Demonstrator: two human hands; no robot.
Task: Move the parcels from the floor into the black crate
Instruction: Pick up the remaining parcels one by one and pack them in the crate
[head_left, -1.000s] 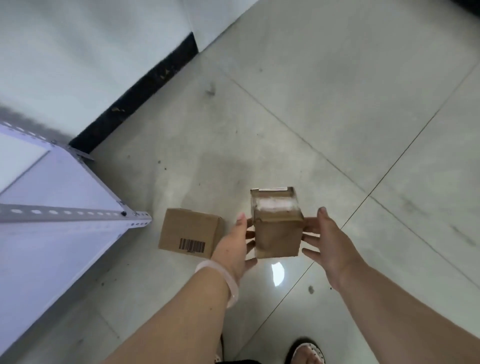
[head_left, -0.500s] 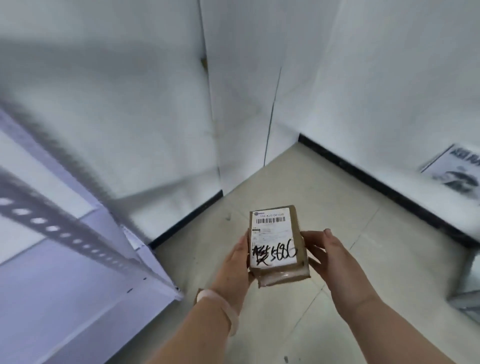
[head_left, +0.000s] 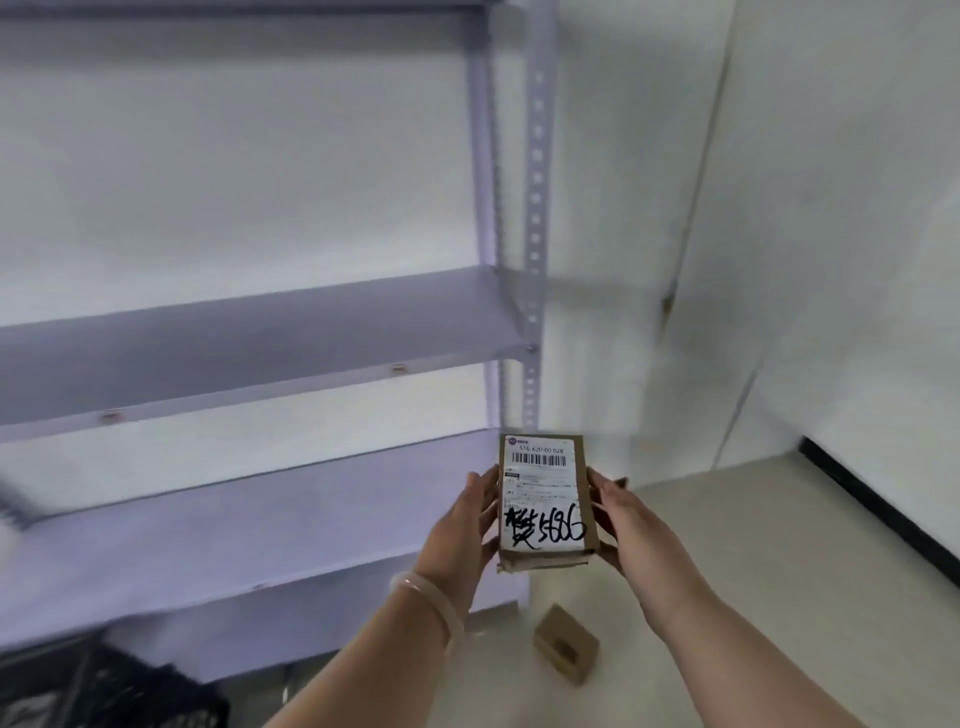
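**Labelled parcel: lifted, not yet crated**

Progress: the labelled parcel (head_left: 543, 501) is off the floor (head_left: 779, 545) and held in the air in front of the pale shelving unit (head_left: 260, 332). The black crate (head_left: 130, 691) sits at the lower left, well apart from it; its contents are too blurred to read. A small brown parcel (head_left: 565, 644) lies on the floor below, awaiting collection. Judged: carrying step, placement outstanding.

Hands: the left hand (head_left: 465, 525) and right hand (head_left: 621, 525) clasp the parcel's long sides. Both forearms are extended and the label faces up.
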